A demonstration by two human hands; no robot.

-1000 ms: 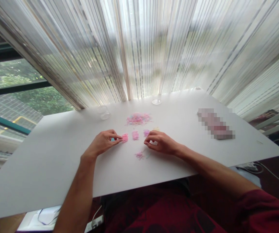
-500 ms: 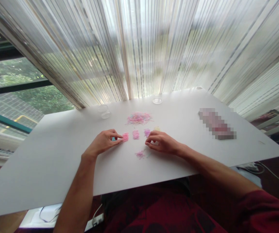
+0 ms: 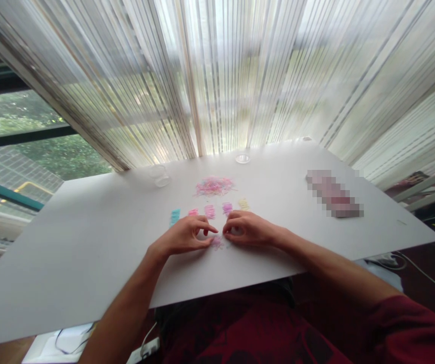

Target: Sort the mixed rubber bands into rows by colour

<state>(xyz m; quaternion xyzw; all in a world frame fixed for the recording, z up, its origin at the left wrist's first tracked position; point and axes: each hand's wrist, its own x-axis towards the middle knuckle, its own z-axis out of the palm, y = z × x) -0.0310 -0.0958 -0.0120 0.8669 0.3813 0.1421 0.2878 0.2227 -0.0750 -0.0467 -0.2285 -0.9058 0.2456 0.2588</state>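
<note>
In the head view, a small pile [image 3: 217, 243] of thin pinkish-purple bits lies loosely tangled on the white worktop [image 3: 99, 242], between and just below the hands. The left hand [image 3: 185, 235] has thumb and forefinger parted at its edge, with nothing visible between them; the right hand [image 3: 249, 227] is curled, fingertips close together, and whether it grips anything cannot be told. Beyond, neat bunches run left to right: blue [image 3: 175, 217], coral-pink [image 3: 193, 212], pink [image 3: 209, 212], purple [image 3: 227, 208] and pale yellow [image 3: 243, 204]. Farther back spreads a mixed, mostly pink heap [image 3: 214, 185].
</note>
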